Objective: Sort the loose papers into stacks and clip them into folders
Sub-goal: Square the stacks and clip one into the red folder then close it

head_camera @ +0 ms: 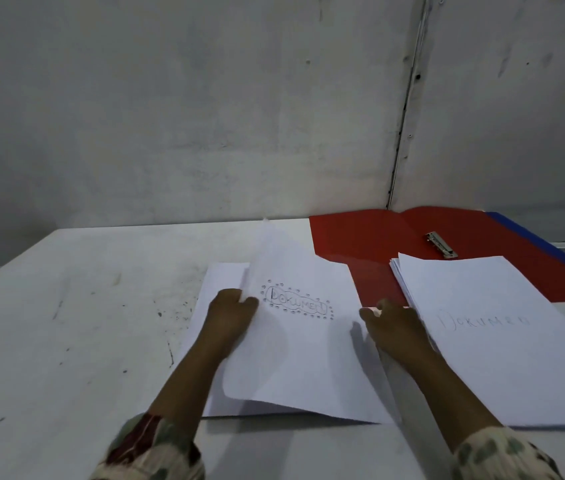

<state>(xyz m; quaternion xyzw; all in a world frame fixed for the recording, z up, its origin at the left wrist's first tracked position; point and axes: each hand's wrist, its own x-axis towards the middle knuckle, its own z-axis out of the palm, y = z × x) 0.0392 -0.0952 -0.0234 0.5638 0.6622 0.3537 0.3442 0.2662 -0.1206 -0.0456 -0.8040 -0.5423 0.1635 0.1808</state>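
The top sheet [295, 327] of the middle pile is lifting and curling at its left edge; it looks thin, light and floppy, so taking it at an edge is probably best. The left hand [231, 311] is pinching that raised edge. The right hand [390, 322] is resting on the pile's right side, fingers loosely curled. A second pile [502, 327] is lying just to the right, partly on the open red folder [371, 237] with its metal clip [442, 244], far right on the table [84, 306].

"DOKUMEN" is handwritten, ringed with small circles, on the lifted sheet [295, 306] and faintly on the right stack [488, 320].
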